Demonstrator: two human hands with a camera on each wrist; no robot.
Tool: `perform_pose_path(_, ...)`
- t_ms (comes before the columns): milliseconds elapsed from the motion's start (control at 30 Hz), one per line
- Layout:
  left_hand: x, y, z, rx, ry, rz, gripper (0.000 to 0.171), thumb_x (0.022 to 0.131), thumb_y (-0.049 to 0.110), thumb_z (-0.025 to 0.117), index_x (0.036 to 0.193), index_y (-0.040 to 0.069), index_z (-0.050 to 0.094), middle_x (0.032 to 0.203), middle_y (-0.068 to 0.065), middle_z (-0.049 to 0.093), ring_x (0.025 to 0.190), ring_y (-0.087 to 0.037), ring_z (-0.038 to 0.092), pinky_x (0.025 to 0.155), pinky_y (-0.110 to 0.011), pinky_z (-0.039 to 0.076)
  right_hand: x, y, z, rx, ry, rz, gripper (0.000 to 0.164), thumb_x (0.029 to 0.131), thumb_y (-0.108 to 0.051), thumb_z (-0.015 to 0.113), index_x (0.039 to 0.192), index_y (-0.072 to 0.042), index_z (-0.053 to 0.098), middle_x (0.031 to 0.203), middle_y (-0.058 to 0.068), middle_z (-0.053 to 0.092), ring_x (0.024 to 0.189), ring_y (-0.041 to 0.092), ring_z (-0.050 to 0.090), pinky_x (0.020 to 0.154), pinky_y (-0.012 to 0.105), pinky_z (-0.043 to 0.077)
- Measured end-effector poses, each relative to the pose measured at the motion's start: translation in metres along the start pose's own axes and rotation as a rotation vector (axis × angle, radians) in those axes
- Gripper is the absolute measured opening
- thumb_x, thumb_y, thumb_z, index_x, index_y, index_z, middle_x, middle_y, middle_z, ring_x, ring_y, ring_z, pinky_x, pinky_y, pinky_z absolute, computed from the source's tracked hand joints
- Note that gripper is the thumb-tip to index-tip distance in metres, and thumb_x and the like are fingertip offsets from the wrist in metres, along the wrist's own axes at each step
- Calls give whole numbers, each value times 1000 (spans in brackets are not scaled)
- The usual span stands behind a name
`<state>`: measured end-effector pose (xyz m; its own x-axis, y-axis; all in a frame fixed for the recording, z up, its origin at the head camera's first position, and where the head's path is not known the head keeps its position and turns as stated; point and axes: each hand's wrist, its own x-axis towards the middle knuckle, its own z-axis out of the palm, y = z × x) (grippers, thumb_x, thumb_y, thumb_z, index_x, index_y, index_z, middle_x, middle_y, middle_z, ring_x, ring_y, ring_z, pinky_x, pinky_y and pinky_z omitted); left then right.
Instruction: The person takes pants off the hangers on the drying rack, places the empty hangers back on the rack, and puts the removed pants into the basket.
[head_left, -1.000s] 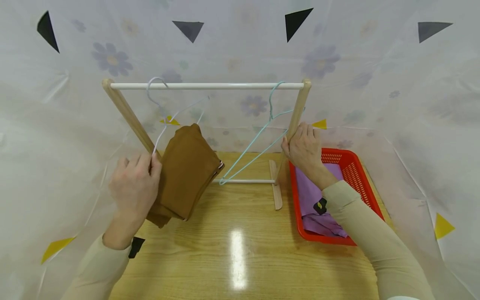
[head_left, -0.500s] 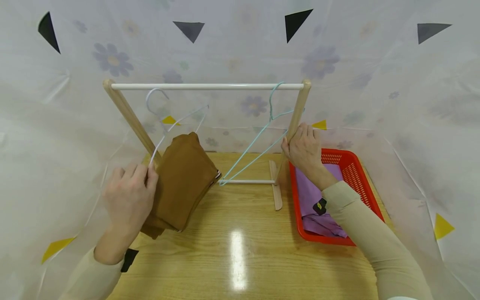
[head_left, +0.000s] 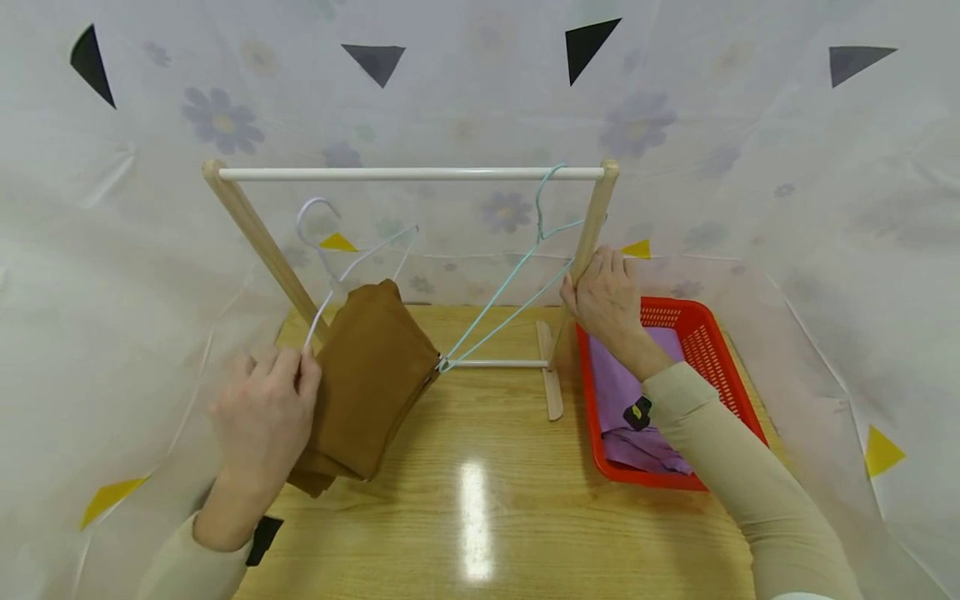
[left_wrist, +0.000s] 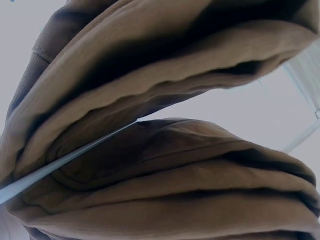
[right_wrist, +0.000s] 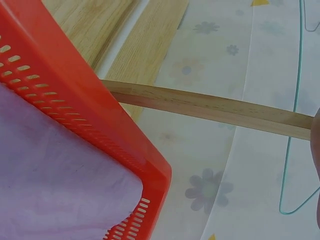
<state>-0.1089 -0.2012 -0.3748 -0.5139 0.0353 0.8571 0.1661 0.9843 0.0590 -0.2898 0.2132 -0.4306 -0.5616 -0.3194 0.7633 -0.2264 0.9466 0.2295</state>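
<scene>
My left hand (head_left: 266, 417) grips the lower left corner of a lilac wire hanger (head_left: 372, 247). Folded brown trousers (head_left: 371, 375) drape over its bottom bar. In the left wrist view the trousers (left_wrist: 165, 215) hang in thick folds on either side of the bar (left_wrist: 65, 160). The hanger's hook (head_left: 303, 218) is below the white rail (head_left: 420, 174) and apart from it. My right hand (head_left: 606, 296) grips the right wooden post (head_left: 597, 208) of the clothes rack; the same post (right_wrist: 215, 106) runs to the hand at the edge of the right wrist view.
A turquoise wire hanger (head_left: 495, 296) hangs at the rail's right end, its lower corner close to the trousers. On the right, a red basket (head_left: 720, 350) holds folded purple cloth (head_left: 611, 383). The rack stands on a wooden table (head_left: 420, 533) before a flower-patterned sheet (head_left: 495, 100).
My left hand has lowered the lilac hanger and trousers. Its hook, level with the rail a second ago, is now under it. My right hand stays on the post.
</scene>
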Motion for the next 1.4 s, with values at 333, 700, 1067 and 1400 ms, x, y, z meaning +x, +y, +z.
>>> perform_pose_path(333, -5, 6, -2, -22, -34, -20, 33, 96, 21, 52, 67, 5, 53, 67, -14, 64, 54, -36, 44, 36, -42, 29, 0, -1, -4, 15, -2, 8, 43, 90, -37, 50, 85, 6, 50, 75, 16, 45, 65, 34, 42, 62, 42, 35)
perform_pose_path(700, -8, 9, -4, -35, -57, -21, 34, 97, 22, 51, 68, 4, 53, 69, -15, 63, 54, -34, 43, 38, -42, 31, -3, 1, -13, 67, -40, 3, 50, 93, -45, 45, 80, 3, 50, 74, 17, 46, 65, 34, 44, 60, 42, 37)
perform_pose_path(1067, -10, 9, -5, -43, -63, -14, 34, 97, 21, 51, 68, 4, 53, 66, -15, 62, 51, -32, 40, 38, -38, 28, -9, -12, -45, 264, -44, 142, 58, 89, -50, 56, 111, 4, 55, 95, 20, 58, 86, 36, 55, 73, 46, 46)
perform_pose_path(1400, -10, 9, -5, -47, -74, -17, 34, 97, 20, 52, 67, 4, 53, 65, -15, 62, 52, -31, 40, 38, -37, 29, -17, -33, -90, 432, -44, 287, 66, 87, -51, 58, 127, 1, 49, 119, 21, 59, 106, 38, 56, 88, 52, 46)
